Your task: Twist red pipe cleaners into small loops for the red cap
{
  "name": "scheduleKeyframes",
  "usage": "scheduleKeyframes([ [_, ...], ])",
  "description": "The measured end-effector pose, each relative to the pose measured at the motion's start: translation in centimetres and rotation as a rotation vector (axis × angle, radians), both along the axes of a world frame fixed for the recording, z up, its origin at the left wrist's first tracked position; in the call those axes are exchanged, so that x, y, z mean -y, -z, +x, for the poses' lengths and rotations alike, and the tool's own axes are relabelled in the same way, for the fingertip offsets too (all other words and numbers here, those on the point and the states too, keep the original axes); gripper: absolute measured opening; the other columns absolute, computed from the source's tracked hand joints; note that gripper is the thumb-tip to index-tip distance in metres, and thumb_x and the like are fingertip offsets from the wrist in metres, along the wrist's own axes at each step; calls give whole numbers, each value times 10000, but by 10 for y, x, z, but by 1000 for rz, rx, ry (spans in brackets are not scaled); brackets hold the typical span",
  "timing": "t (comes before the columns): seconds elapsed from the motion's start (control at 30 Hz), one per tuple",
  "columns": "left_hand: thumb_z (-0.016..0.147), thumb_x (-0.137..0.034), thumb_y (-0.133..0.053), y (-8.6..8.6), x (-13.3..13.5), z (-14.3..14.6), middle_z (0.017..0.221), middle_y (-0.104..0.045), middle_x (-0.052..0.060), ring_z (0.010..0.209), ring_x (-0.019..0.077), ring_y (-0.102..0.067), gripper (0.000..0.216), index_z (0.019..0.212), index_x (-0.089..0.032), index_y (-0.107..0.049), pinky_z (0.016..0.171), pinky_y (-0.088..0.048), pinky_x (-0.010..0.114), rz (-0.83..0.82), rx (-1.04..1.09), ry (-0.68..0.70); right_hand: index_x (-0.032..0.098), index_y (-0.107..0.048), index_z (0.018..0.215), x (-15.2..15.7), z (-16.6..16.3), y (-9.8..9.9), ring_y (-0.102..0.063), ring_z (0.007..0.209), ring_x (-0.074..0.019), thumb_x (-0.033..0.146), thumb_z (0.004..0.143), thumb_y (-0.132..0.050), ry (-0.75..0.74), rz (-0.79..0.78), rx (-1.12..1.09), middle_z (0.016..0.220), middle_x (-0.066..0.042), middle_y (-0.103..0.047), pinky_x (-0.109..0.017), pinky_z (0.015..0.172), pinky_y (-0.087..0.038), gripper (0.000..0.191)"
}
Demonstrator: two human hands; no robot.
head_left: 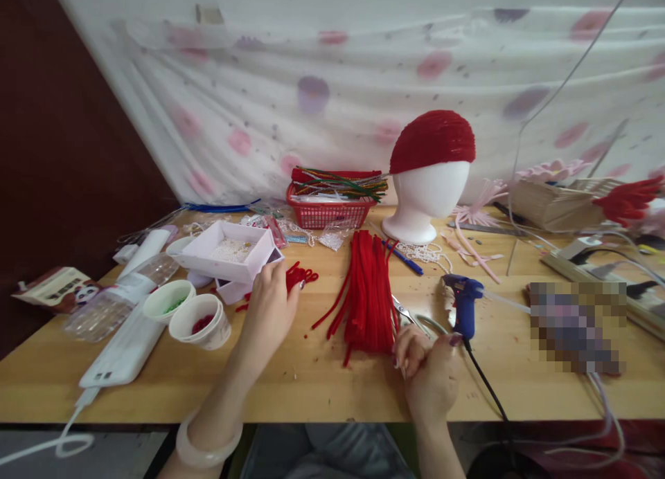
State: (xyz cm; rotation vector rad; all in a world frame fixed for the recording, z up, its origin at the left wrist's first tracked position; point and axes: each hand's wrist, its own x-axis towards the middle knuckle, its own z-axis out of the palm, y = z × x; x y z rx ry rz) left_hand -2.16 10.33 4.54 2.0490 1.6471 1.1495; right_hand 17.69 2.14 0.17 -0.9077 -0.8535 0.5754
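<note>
My left hand (pixel 273 299) reaches over the table beside a white box (pixel 233 250) of pearly beads. Its thumb stands apart from the fingers, next to small curled red pipe cleaner pieces (pixel 301 277); the fingertips are partly hidden. My right hand (pixel 429 372) has its fingers curled in, near the front of the table. Whatever those fingers hold, if anything, is hidden. Just beyond it lie scissors (pixel 408 313), partly covered by the hand. A thick bundle of long red pipe cleaners (pixel 368 299) lies between my hands.
A white foam head (pixel 429 195) wears a red cap (pixel 433 143). Behind stands a red basket (pixel 332 212) of pipe cleaners. A blue glue gun (pixel 465 306) stands at right, its cord trailing forward. Left are cups (pixel 208 327), a bottle (pixel 98 316) and a white power strip (pixel 122 347).
</note>
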Motion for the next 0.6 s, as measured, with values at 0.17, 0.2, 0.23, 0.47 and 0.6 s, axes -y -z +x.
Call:
scheduleKeyframes([
  [0.17, 896, -252, -595, -2, 27, 45, 940, -724, 70, 909, 236, -681, 112, 945, -180, -666, 847, -549, 386, -71, -17, 250, 200, -670, 598, 3, 5, 14, -616, 652, -184, 521, 958, -507, 109, -69, 93, 627, -33, -663, -318, 645, -439, 509],
  [0.2, 854, -259, -667, 1, 34, 54, 1018, -728, 78, 962, 241, -683, 193, 1027, -174, -665, 864, -552, 375, -96, -20, 297, 200, -692, 648, 4, 6, 17, -638, 699, -193, 530, 958, -497, 134, -82, 103, 671, -39, -691, -324, 690, -458, 493],
  [0.23, 817, -223, -708, 6, 40, 62, 1083, -724, 92, 1007, 250, -681, 296, 1103, -163, -658, 896, -549, 382, -90, -38, 322, 198, -702, 684, 4, 6, 20, -654, 739, -200, 538, 960, -487, 154, -96, 112, 706, -46, -714, -329, 725, -469, 487],
  [0.47, 908, -61, -492, 25, 45, 67, 1068, -762, 125, 953, 265, -725, 314, 1120, -167, -697, 836, -565, 384, -113, -139, 288, 222, -624, 1125, 6, 2, 18, -652, 597, -174, 479, 994, -445, 107, -220, 129, 657, 4, -738, -325, 674, -501, 340],
  [0.6, 864, -17, -483, 13, 40, 57, 1015, -766, 146, 931, 285, -728, 363, 1134, -148, -687, 836, -552, 422, -276, -3, 257, 234, -656, 1045, 4, 2, 17, -676, 728, -186, 401, 1020, -407, 39, -221, 304, 750, -16, -752, -350, 769, -507, 300],
])
